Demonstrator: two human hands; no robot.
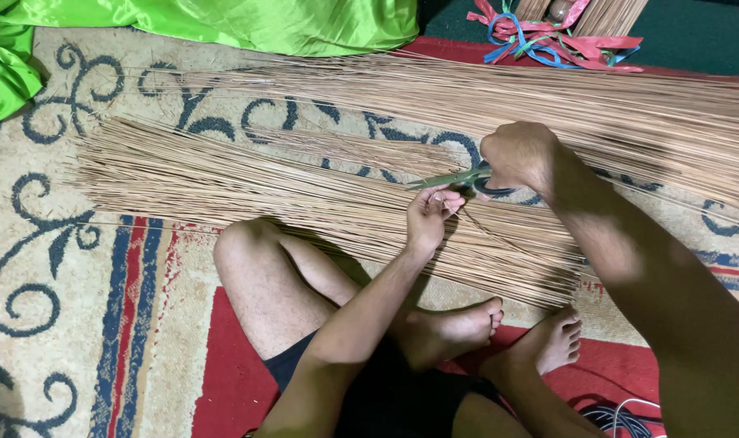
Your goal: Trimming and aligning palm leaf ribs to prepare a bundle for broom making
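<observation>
The person's bare legs were nearest, crossed on the patterned rug, feet tucked together over a red patch. Above the knee, the left hand pinched something thin between thumb and fingertips, most likely one or a few of the sticks, though the pinch was too small to tell for sure. Just beside it, the right hand was closed through the loops of a pair of scissors, whose blades pointed left toward the left hand's fingertips and stood slightly apart. Both hands worked over a near pile of thin tan sticks spread flat across the rug in front of the legs. A second, longer pile of sticks lay just behind it, fanning toward the right. Bright green cloth was bunched along the rug's far edge, and a tangle of red and blue plastic ribbon lay on the dark floor beyond.
</observation>
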